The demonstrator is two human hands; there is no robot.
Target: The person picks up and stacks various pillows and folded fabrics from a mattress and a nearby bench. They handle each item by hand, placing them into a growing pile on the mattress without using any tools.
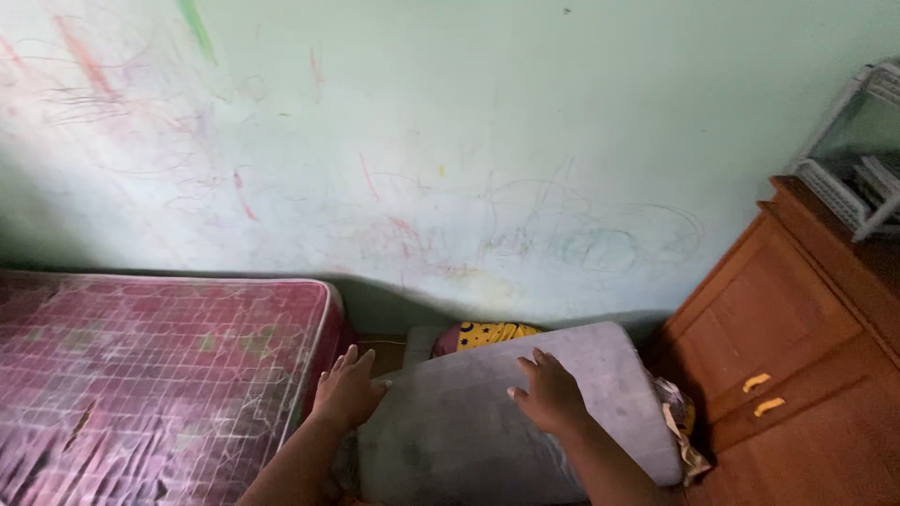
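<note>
Grey foam cushion (506, 412) lies just right of the pink mattress (159, 375). Left hand (349, 386) presses its left edge, right hand (551, 395) its top, both spread flat, gripping nothing; even pressure should keep it steady.

Count by kind, head view. Hands: two, the left hand (349, 386) and the right hand (551, 394), both flat with fingers spread. Grey cushions (487, 431): one, near centre. Yellow patterned items (489, 334): one, just beyond the cushion, partly hidden. Red quilted mattresses (150, 375): one, on the left. Wooden cabinets (797, 375): one, on the right, with two yellow handles (762, 394). White racks (858, 150): one, far right.
</note>
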